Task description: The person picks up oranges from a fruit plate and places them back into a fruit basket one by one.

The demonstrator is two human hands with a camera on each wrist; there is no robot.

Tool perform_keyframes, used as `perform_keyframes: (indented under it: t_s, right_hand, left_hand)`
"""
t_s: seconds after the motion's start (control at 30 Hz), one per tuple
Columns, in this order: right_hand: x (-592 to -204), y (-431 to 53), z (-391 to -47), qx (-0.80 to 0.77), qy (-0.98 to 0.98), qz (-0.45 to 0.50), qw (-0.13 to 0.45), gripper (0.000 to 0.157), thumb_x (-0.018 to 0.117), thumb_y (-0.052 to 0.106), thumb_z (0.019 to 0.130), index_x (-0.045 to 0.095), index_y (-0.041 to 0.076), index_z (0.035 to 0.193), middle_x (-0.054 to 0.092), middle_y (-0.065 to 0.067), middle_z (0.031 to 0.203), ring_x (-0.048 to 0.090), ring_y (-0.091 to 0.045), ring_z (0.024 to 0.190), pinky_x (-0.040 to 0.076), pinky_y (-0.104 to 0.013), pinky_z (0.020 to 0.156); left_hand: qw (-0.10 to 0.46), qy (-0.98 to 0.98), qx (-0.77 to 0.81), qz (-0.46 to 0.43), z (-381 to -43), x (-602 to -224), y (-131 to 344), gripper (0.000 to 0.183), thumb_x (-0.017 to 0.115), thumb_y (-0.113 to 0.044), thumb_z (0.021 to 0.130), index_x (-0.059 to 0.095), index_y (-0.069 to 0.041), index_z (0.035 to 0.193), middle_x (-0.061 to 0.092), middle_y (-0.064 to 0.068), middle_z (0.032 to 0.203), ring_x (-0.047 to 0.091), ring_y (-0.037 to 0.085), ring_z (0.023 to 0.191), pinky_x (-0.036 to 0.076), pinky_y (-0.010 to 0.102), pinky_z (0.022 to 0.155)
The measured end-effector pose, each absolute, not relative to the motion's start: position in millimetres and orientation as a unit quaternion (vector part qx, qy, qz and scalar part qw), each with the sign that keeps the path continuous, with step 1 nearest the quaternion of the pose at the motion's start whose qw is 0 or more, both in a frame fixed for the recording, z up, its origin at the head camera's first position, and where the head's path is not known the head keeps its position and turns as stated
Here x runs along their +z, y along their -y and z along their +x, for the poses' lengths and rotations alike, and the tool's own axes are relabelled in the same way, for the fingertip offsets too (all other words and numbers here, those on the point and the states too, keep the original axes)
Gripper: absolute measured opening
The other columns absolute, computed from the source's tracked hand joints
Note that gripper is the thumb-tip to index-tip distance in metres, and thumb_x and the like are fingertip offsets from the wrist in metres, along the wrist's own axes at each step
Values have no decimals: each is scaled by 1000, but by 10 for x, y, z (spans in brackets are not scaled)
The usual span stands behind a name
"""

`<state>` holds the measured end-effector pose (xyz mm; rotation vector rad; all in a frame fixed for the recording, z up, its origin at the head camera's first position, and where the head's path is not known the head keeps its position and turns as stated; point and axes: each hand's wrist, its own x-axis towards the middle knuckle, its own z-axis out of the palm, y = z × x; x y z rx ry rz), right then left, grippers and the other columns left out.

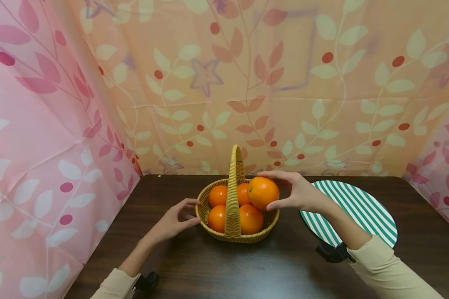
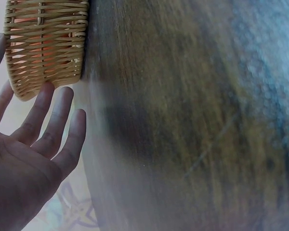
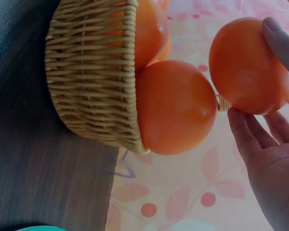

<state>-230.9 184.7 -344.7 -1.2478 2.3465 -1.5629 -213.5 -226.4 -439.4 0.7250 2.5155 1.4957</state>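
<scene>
A woven wicker basket [image 1: 205, 226] with a tall arched handle [image 1: 233, 195] stands on the table, with several oranges [image 1: 251, 219] inside. Above its right end my right hand [image 1: 301, 193] holds one more orange [image 1: 263, 193], thumb on one side and fingers on the other. The right wrist view shows this held orange [image 3: 248, 67] apart from an orange [image 3: 176, 108] sitting at the basket's rim. At the basket's left end, my left hand [image 1: 173, 218] has its thumb and fingertips right at the rim. Its fingers [image 2: 55, 122] are spread and nearly straight in the left wrist view.
A round green-and-white striped mat [image 1: 359, 207] lies on the dark wooden table [image 1: 217, 265] to the right, partly behind my right forearm. Patterned cloth [image 1: 303, 116] hangs behind the table's back edge and along both sides.
</scene>
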Motion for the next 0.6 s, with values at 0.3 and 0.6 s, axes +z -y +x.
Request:
perform_keyframes:
  t_s: [0.3,0.6]
  right_hand:
    - [-3461,-1734,-2318,-499,-757,-420,38,74,89,7,79,56,13,145,61,-3,136,59,-24,118,49,-49,99]
    - [-3461,-1627,-2336,-499,-754,-425,48,71,89,11,81,57,15,144,60,2,136,61,-24,115,50,-46,99]
  left_hand:
    - [66,-833,494,240,-2131,-4389,2262,48,73,-20,97,53,-8,139,58,23,130,68,31,103,57,33,84]
    - [70,-831,499,234,-2132,-4403,2264,48,73,-21,97,53,-9,139,58,23,129,68,31,103,57,34,83]
